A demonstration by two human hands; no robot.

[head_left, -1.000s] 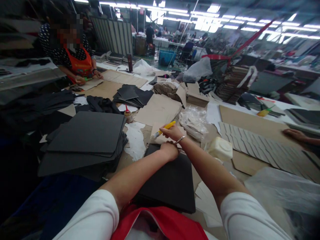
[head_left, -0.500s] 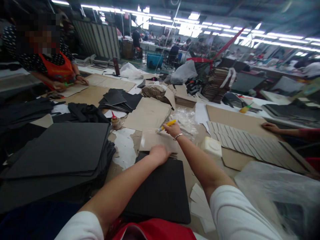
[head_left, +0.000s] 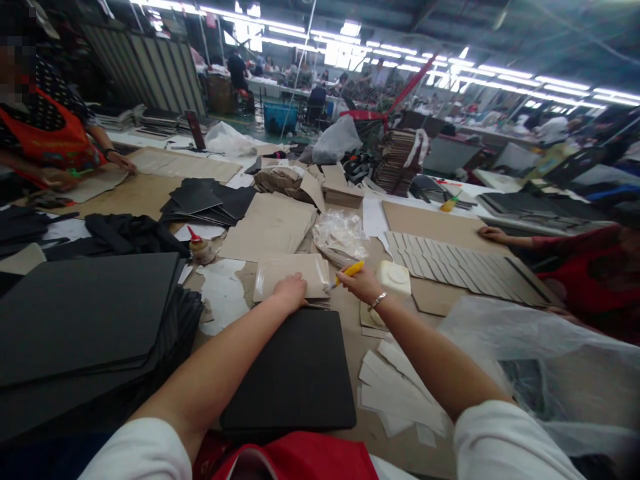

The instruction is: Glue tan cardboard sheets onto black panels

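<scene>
My right hand [head_left: 363, 285] is closed round a brush with a yellow handle [head_left: 355, 269]. Its pale bristles meet the right edge of the top tan cardboard piece [head_left: 270, 279], where a wet shine shows along the left edge. On the front of that small cardboard stack rests my left hand [head_left: 291, 292], fingers lying flat and holding nothing. Directly in front of the stack, nearer to me, lies a black rectangular panel [head_left: 295, 373]. A cream square container [head_left: 394, 279] stands just right of my right hand.
To the left rises a pile of black panels [head_left: 85, 307], with a red-tipped glue bottle [head_left: 200, 247] behind it. White paper strips [head_left: 400, 393] and clear plastic sheeting [head_left: 565, 360] lie to the right. Co-workers sit at both sides, one with a hand [head_left: 493, 233] on cardboard.
The brush has moved from the cardboard's back edge to its right edge. My left hand has stayed on the stack. The view has turned slightly right, showing more of the right-hand co-worker.
</scene>
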